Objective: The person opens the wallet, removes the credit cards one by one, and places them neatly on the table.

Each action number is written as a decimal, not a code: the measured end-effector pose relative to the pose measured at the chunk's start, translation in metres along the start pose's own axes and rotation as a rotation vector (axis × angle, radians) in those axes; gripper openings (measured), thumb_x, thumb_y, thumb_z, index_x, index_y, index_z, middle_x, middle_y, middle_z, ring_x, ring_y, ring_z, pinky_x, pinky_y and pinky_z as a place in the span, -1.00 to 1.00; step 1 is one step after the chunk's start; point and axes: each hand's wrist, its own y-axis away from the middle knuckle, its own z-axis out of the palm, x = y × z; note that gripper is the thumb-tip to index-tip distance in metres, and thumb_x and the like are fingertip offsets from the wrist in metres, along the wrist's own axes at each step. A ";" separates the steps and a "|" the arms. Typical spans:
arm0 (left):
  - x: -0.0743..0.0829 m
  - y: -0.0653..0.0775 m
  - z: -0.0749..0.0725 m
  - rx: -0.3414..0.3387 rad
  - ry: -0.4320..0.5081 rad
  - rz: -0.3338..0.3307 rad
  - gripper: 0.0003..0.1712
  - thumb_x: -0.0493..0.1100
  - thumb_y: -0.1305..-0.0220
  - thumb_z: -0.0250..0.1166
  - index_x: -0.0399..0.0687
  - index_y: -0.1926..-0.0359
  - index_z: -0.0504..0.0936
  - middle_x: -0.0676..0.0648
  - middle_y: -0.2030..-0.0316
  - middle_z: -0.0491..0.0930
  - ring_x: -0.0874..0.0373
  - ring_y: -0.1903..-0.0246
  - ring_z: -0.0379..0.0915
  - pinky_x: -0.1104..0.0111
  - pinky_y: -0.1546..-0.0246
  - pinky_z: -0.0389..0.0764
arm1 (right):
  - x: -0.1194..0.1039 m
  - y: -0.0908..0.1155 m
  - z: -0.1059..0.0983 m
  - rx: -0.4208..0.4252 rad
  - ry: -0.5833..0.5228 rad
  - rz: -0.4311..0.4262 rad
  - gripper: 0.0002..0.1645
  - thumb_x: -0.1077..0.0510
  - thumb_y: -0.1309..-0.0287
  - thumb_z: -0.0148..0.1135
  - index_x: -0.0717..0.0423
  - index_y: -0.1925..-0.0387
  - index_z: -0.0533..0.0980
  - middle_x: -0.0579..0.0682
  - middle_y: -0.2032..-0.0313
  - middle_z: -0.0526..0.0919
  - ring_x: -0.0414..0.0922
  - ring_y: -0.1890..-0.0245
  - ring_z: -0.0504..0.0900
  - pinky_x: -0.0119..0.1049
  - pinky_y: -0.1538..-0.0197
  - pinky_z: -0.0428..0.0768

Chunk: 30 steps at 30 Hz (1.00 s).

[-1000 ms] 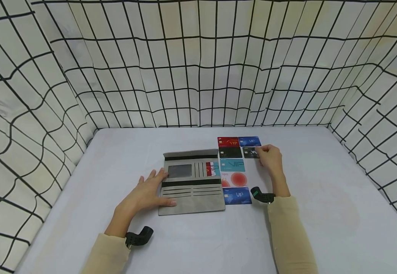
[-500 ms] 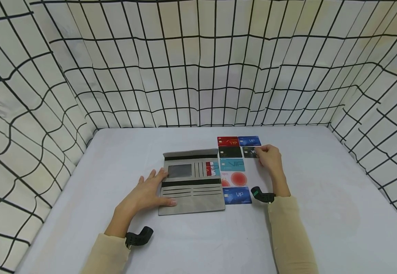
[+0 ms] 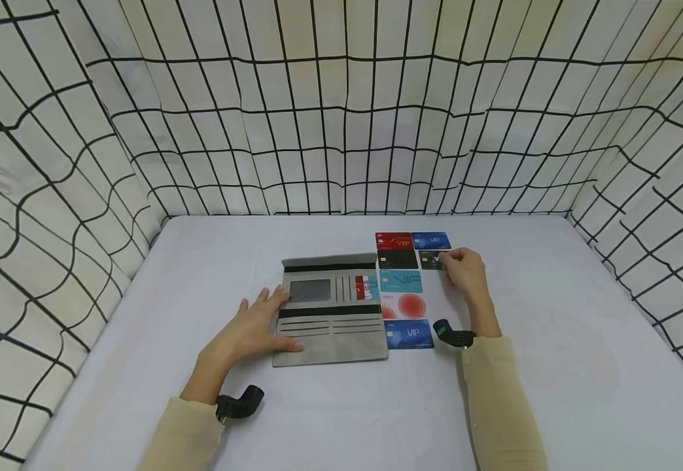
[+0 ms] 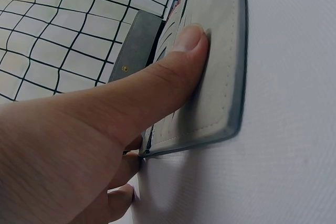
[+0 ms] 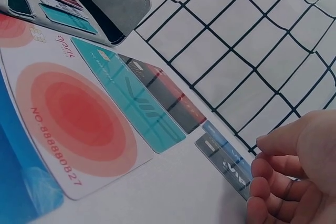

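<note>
A grey wallet (image 3: pixel 347 353) lies unfolded on the table, with red, white and teal cards showing in its right-hand slots. My left hand (image 3: pixel 251 330) rests at its left edge, fingers straight and spread. The thumb (image 4: pixel 184 51) lies on the lower panel in the left wrist view. To the right, my right hand (image 3: pixel 466 271) pinches the right end of a black VIP card (image 5: pixel 223 163) between thumb and curled fingers. That card lies flat beside another black card (image 3: pixel 397 260), just below a blue VIP card (image 3: pixel 431 241). The fingers hide its right end.
A red VIP card (image 3: pixel 394 241) sits at the back. Nearer, in a column along the wallet's right side, lie a teal card (image 3: pixel 401 281), a white card with red circles (image 3: pixel 411 305) and a blue card (image 3: pixel 410 335). Black-grid white walls (image 3: pixel 341 131) surround the white table (image 3: pixel 583 366).
</note>
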 end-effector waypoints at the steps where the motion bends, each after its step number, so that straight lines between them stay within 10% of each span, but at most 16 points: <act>1: 0.001 0.000 0.000 0.001 0.002 0.002 0.28 0.32 0.06 0.53 -0.18 -0.53 0.16 -0.27 -0.57 0.00 -0.32 -0.57 -0.25 -0.32 -0.49 -0.27 | 0.000 0.000 0.000 -0.002 0.000 0.002 -0.56 -0.06 -0.42 0.09 0.22 -0.02 0.56 0.07 0.29 0.59 -0.11 0.40 0.49 -0.41 0.37 0.46; 30: 0.003 0.001 -0.001 0.006 0.008 0.005 0.27 0.30 0.04 0.52 -0.21 -0.53 0.15 -0.28 -0.57 -0.01 -0.33 -0.57 -0.25 -0.33 -0.48 -0.28 | -0.020 0.011 0.003 -0.033 0.032 -0.112 -0.56 -0.08 -0.38 0.18 0.22 0.01 0.54 0.11 0.28 0.58 -0.08 0.39 0.52 -0.43 0.37 0.51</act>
